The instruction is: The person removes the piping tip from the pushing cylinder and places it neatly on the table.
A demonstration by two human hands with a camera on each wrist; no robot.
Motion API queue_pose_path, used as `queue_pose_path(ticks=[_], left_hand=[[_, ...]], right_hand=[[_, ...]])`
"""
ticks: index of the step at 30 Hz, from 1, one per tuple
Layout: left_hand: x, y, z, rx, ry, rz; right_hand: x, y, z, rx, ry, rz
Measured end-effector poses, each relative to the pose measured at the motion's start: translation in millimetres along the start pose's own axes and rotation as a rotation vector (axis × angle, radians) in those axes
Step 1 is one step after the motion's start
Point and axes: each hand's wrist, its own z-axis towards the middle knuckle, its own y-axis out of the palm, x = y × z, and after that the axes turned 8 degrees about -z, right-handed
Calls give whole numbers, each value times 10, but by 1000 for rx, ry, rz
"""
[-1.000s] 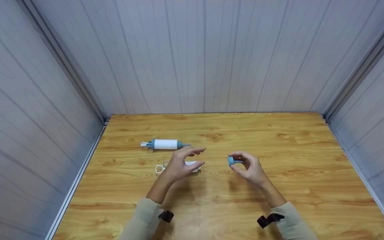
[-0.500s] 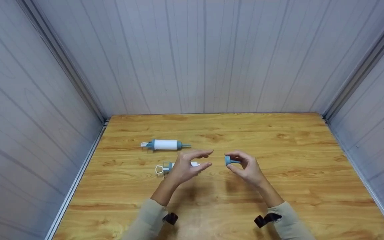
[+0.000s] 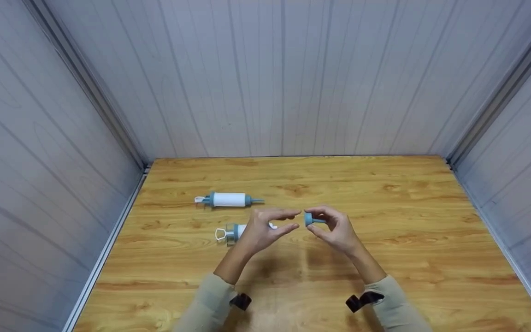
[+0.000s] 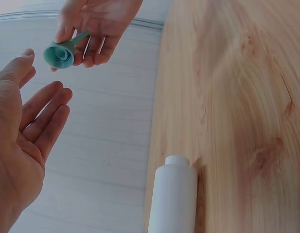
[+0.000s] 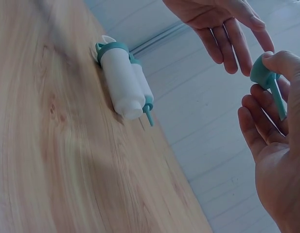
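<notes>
My right hand (image 3: 339, 233) pinches a teal nozzle cap (image 3: 309, 219) between thumb and fingers, above the table. The cap's wide hollow mouth faces my left hand and its thin spout points back toward the right palm; the left wrist view shows inside the mouth (image 4: 60, 54). My left hand (image 3: 261, 230) holds nothing. Its fingers and thumb stand apart, with the fingertips close beside the cap's rim. Below the left hand lies a white syringe-like barrel (image 5: 121, 80) with a teal collar and a white loop handle. Its bare white neck (image 4: 177, 160) carries no nozzle; the hand partly hides it in the head view.
Farther back lies a second white barrel (image 3: 228, 199) with teal ends, a thin nozzle pointing right and a white handle at left. The wood-grain table (image 3: 385, 193) meets pale panel walls (image 3: 265, 83) at the back and both sides.
My right hand has moved left with the nozzle cap, and my left hand has moved right, so the gap between them has narrowed. More of the front barrel's collar end shows.
</notes>
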Motion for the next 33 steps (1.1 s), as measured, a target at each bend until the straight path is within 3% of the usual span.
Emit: queue_pose_path(ticks=[11,22,33], left_hand=[[26,43,-3,-11,-74,-61],[4,58,3,-6,-55,-82],[14,48,5,15,-24,-47]], right_hand=[[4,72,30,-17,-16,9],[8,110,36,-33,1,25],[-5,97,40,-31,-9,16]])
